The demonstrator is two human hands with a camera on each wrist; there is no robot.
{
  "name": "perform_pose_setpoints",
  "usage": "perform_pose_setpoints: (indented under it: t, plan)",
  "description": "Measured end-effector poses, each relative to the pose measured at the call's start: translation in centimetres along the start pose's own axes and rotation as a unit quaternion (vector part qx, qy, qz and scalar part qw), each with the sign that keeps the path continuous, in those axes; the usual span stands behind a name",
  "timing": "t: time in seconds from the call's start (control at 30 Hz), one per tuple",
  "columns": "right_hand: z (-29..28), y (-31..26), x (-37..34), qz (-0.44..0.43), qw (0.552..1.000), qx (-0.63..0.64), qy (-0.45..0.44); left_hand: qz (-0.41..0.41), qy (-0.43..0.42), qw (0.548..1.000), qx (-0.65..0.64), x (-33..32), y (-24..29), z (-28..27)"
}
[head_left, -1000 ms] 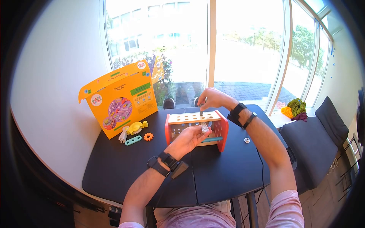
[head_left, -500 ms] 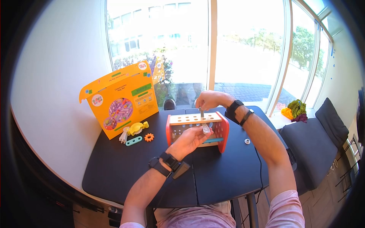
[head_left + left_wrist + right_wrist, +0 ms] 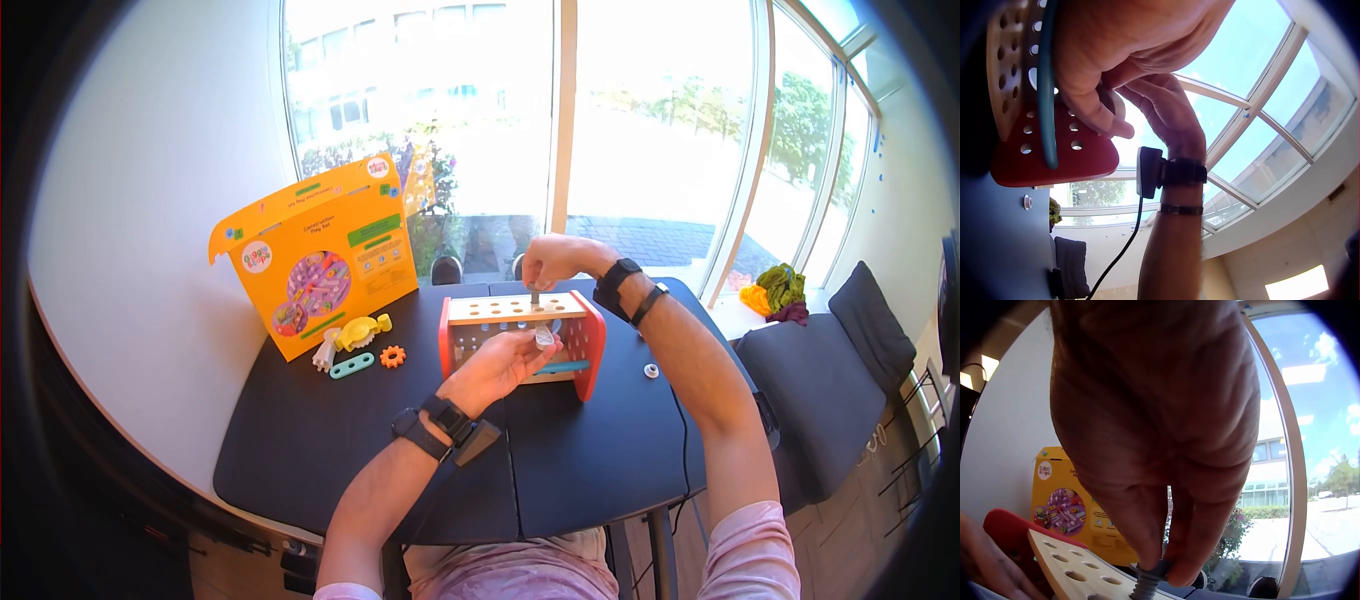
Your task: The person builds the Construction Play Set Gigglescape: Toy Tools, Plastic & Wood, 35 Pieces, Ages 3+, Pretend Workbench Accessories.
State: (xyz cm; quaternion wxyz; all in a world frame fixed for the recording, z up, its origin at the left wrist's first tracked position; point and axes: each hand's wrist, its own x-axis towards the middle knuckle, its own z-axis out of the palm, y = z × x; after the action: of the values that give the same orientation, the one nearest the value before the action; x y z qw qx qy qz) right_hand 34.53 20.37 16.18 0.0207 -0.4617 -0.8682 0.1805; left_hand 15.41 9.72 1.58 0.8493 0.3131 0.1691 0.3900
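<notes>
A toy workbench stands on the table, with red end panels, a pale wooden top board with rows of holes and a teal bar along its front. My right hand reaches over the top board from behind and pinches the head of a grey threaded bolt between thumb and fingertips. Upright, the bolt stands at the board toward its right end. My left hand, palm up at the workbench's open front, holds a small pale piece below the bolt; the fingers partly hide it.
Left of the workbench lie an orange gear, a teal strip with holes and yellow and white pieces. Behind them stands an orange box. A small white ring-like part sits right. A cable runs down the table's right side.
My right hand has shifted slightly, and less of the bolt shows above the top board than a second ago. My left hand stays in place, the pale piece slightly turned in its fingers.
</notes>
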Motion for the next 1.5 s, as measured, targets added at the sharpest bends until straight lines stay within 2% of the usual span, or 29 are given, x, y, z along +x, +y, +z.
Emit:
perform_pose_setpoints:
  t: [0.13, 0.47, 1.23, 1.43, 1.5]
  plan:
    - [0.0, -0.8, 0.1, 0.024, 0.999, -0.021, -0.006, 0.013, -0.017, 1.000, -0.008, 0.1, -0.2, -0.1]
    - [0.0, -1.9, 0.1, 0.035, 0.997, -0.054, -0.031, 0.001, 0.026, 1.000, -0.018, -0.2, 0.0, 0.8]
    - [0.8, -1.5, 0.4, 0.018, 0.998, -0.062, -0.026, 0.000, -0.015, 0.999, 0.028, -0.8, -0.7, 0.0]
    - [0.6, -1.9, -0.6, 0.024, 0.996, -0.082, 0.009, 0.013, -0.016, 0.999, 0.037, -0.9, -0.8, 0.0]
    - [1.1, -1.5, -0.7, 0.016, 0.991, -0.125, 0.040, 0.019, -0.009, 0.999, 0.034, -1.0, -0.9, 0.3]
